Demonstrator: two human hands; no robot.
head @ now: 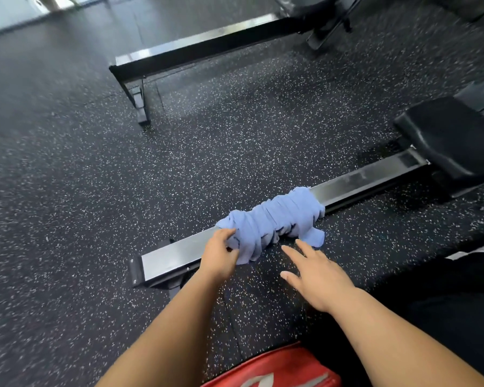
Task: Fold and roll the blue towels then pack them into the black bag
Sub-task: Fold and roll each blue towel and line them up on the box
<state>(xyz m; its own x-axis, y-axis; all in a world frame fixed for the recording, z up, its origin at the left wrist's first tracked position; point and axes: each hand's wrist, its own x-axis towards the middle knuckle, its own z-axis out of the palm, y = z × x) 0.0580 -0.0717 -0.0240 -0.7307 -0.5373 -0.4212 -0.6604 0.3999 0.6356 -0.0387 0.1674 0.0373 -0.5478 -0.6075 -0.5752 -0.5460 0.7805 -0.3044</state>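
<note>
Left hand (pixel 218 255) grips bunched blue towel (pixel 274 219), near-left end | right hand (pixel 316 277) fingers spread, empty, just short of cloth | advise: lift off rail (pixel 173 255), shake flat before folding.

Setting: gym, exercise area. Evidence: black rubber floor (pixel 67 191) flecked white across the frame. Long metal rail (pixel 369 177) of a rowing-type machine, low, lower centre to right. Black padded seat (pixel 447 141) at its right end. Second similar rail (pixel 207 46), upper centre.
</note>
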